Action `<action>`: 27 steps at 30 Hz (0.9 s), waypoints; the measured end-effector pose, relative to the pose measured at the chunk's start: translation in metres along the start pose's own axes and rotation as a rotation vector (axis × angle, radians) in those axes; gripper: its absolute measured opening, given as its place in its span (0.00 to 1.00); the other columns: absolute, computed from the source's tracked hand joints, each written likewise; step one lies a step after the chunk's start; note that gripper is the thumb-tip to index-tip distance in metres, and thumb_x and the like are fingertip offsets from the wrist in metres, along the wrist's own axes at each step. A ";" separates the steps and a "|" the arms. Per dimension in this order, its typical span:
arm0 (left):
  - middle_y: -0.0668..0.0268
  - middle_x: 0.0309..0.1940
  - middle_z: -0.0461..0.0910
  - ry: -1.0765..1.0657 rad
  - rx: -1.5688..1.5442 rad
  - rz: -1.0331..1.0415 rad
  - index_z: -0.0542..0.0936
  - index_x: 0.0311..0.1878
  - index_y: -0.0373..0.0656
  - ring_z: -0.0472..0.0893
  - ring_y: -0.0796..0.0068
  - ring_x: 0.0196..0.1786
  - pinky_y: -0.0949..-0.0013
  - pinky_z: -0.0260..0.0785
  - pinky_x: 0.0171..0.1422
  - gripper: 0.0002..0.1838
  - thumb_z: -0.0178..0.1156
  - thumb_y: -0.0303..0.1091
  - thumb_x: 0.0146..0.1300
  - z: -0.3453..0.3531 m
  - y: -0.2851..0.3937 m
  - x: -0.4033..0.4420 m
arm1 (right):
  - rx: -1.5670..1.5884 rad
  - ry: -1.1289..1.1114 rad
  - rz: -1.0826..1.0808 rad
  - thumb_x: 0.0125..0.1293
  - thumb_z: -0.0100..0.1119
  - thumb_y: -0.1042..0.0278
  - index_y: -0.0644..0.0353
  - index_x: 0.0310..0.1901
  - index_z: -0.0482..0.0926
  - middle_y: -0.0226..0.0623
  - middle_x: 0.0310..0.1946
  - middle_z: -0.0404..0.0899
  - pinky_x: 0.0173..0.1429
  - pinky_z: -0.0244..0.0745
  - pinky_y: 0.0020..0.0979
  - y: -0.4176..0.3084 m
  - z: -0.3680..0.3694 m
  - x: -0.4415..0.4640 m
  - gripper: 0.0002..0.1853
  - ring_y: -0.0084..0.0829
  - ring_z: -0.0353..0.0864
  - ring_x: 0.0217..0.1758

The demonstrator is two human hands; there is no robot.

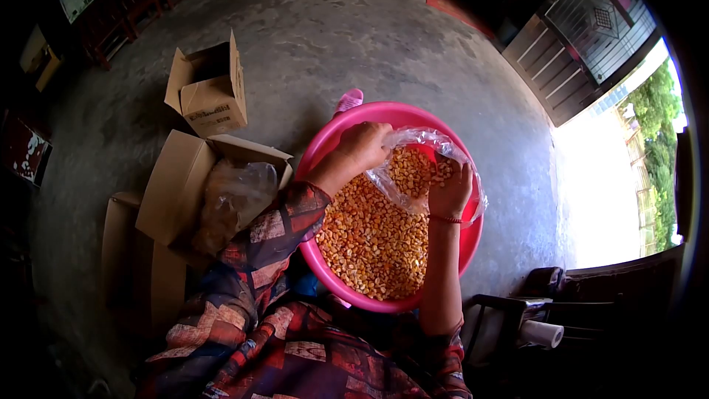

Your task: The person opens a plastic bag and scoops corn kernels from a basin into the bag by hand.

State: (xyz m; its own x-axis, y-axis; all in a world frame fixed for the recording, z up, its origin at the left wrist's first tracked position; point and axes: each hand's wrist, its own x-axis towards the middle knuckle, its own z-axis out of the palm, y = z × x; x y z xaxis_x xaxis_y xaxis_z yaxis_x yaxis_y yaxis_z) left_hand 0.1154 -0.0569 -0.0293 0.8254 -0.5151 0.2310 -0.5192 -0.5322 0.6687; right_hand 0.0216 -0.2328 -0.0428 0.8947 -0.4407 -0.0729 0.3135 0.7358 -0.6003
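A large pink basin [313,257] holds a heap of yellow-orange corn kernels [373,240]. Over its far side, a clear plastic bag [395,196] is spread open with more kernels in it. My left hand [365,145] is closed on the bag's rim at the left. At the bag's right side, my right hand [452,191] is inside the mouth with curled fingers and kernels against them. The bag's film lies around that wrist, below a thin red bracelet [448,219]. My fingertips are partly hidden by kernels and plastic.
To the left stand open cardboard boxes: one [214,103] farther off, another [173,185] nearer with a clear plastic bag [236,196] in it. A pink shoe [349,99] shows behind the basin. A white paper roll [543,334] lies lower right, near an open doorway [594,192].
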 end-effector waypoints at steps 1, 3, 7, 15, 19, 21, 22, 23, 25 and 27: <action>0.52 0.38 0.79 -0.008 0.004 -0.003 0.77 0.44 0.39 0.78 0.54 0.44 0.59 0.69 0.49 0.19 0.64 0.32 0.46 -0.001 0.001 0.000 | 0.000 -0.001 0.000 0.67 0.43 0.59 0.60 0.46 0.75 0.35 0.39 0.77 0.51 0.68 0.32 0.001 0.007 -0.002 0.16 0.29 0.74 0.43; 0.52 0.38 0.79 -0.015 0.008 -0.007 0.77 0.44 0.39 0.78 0.54 0.44 0.59 0.69 0.49 0.19 0.64 0.32 0.46 -0.003 0.001 -0.001 | -0.408 -0.025 -0.194 0.69 0.39 0.59 0.63 0.52 0.71 0.39 0.50 0.74 0.56 0.65 0.35 0.003 0.018 -0.006 0.19 0.31 0.71 0.55; 0.52 0.39 0.79 -0.019 0.019 -0.005 0.77 0.44 0.40 0.78 0.54 0.44 0.59 0.69 0.50 0.19 0.64 0.31 0.46 -0.001 0.000 0.000 | -0.825 -0.096 -0.348 0.68 0.44 0.65 0.63 0.39 0.78 0.34 0.35 0.79 0.47 0.68 0.27 0.005 0.012 -0.012 0.14 0.23 0.75 0.39; 0.52 0.40 0.79 -0.020 0.030 -0.006 0.77 0.45 0.39 0.78 0.54 0.45 0.59 0.69 0.50 0.20 0.65 0.33 0.48 0.000 0.001 0.000 | -1.087 -0.935 0.146 0.60 0.54 0.68 0.65 0.34 0.78 0.39 0.32 0.78 0.42 0.72 0.30 0.038 0.052 -0.058 0.08 0.31 0.76 0.33; 0.51 0.40 0.79 -0.026 0.036 -0.030 0.76 0.46 0.39 0.78 0.54 0.45 0.59 0.69 0.50 0.20 0.64 0.32 0.48 -0.002 0.002 0.000 | -1.483 -1.111 -0.441 0.54 0.57 0.70 0.60 0.50 0.73 0.46 0.50 0.72 0.57 0.67 0.39 0.077 0.039 -0.059 0.19 0.44 0.72 0.53; 0.51 0.40 0.79 -0.027 0.042 -0.021 0.76 0.46 0.39 0.78 0.54 0.45 0.59 0.69 0.50 0.20 0.64 0.32 0.48 -0.001 0.002 0.000 | -1.561 -1.091 -0.378 0.53 0.57 0.67 0.60 0.52 0.71 0.47 0.52 0.70 0.60 0.62 0.42 0.083 0.032 -0.062 0.22 0.47 0.69 0.56; 0.51 0.41 0.79 -0.027 0.033 -0.029 0.76 0.46 0.39 0.78 0.54 0.45 0.59 0.69 0.50 0.20 0.64 0.32 0.48 -0.001 0.003 0.000 | -1.625 -1.109 -0.385 0.54 0.56 0.67 0.59 0.50 0.72 0.47 0.49 0.71 0.58 0.64 0.43 0.086 0.030 -0.065 0.20 0.47 0.70 0.53; 0.51 0.41 0.79 -0.028 0.025 -0.038 0.77 0.46 0.39 0.78 0.54 0.45 0.59 0.69 0.50 0.20 0.64 0.32 0.48 -0.002 0.003 0.000 | -1.688 -1.128 -0.392 0.54 0.55 0.66 0.59 0.48 0.73 0.47 0.46 0.72 0.56 0.66 0.44 0.089 0.029 -0.068 0.18 0.47 0.71 0.51; 0.52 0.40 0.79 -0.029 0.021 -0.027 0.77 0.46 0.39 0.78 0.54 0.45 0.59 0.69 0.50 0.20 0.64 0.32 0.47 -0.003 0.003 -0.001 | -1.656 -1.176 -0.365 0.55 0.55 0.65 0.59 0.46 0.73 0.47 0.42 0.74 0.52 0.68 0.43 0.092 0.030 -0.072 0.16 0.47 0.73 0.47; 0.52 0.40 0.79 -0.030 0.017 -0.015 0.77 0.45 0.39 0.78 0.54 0.45 0.59 0.69 0.50 0.20 0.64 0.33 0.47 -0.003 0.003 0.000 | -1.623 -1.222 -0.337 0.55 0.54 0.65 0.59 0.43 0.74 0.46 0.38 0.75 0.48 0.70 0.43 0.095 0.029 -0.076 0.14 0.47 0.74 0.43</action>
State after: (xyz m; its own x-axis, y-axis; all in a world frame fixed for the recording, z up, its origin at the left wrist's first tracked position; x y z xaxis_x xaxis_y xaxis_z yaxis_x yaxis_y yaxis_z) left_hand 0.1142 -0.0563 -0.0256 0.8263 -0.5267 0.1995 -0.5106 -0.5511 0.6600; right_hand -0.0070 -0.1145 -0.0711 0.7936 0.5710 0.2100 0.5832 -0.6158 -0.5298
